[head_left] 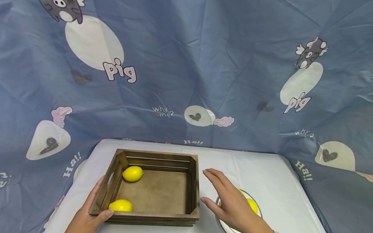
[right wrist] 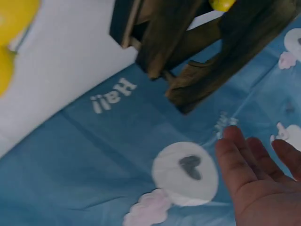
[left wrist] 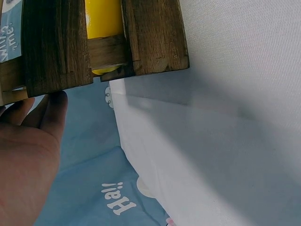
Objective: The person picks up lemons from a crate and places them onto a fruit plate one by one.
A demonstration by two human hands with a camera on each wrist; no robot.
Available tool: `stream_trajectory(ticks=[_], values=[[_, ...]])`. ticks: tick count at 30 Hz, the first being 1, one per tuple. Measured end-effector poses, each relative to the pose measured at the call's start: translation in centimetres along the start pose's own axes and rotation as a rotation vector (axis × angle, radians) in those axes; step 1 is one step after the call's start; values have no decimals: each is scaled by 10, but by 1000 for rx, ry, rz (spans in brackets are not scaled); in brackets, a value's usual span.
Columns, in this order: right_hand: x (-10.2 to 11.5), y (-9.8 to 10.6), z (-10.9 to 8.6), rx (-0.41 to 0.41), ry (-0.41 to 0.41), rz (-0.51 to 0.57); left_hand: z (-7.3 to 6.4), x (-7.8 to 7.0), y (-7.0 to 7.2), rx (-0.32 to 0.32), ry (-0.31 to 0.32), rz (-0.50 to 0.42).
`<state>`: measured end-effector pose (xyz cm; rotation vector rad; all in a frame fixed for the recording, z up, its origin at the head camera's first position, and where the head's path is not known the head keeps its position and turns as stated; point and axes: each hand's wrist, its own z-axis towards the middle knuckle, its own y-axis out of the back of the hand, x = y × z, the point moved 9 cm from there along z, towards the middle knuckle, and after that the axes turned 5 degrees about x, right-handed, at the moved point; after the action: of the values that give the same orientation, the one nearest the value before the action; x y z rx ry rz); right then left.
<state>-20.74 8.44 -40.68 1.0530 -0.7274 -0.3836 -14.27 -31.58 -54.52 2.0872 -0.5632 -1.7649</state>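
Note:
A brown wooden crate (head_left: 158, 220) with slatted sides holds two yellow lemons, one lemon (head_left: 132, 174) at the back left and another lemon (head_left: 121, 205) at the front left. My left hand (head_left: 87, 210) grips the crate's near left corner, thumb over the front rim and fingers along the outer left side. In the left wrist view the fingertips (left wrist: 57, 101) touch a slat's edge. To the right of the crate, my right hand (head_left: 233, 204) is held with fingers extended, holding nothing. It partly hides a plate (head_left: 254, 195) bearing yellow lemons (head_left: 252, 205).
A white cloth (head_left: 262, 171) covers the table under the crate and plate. Behind and at both sides hangs a blue printed curtain (head_left: 175, 81). The right wrist view catches lemons (right wrist: 14, 21) at its left edge, beside the crate's slatted end.

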Motion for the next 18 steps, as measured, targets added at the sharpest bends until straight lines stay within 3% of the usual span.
stream_trajectory(ticks=[18], values=[[57,-13,58,164,221,-58,-1,0,2,2,13,31]])
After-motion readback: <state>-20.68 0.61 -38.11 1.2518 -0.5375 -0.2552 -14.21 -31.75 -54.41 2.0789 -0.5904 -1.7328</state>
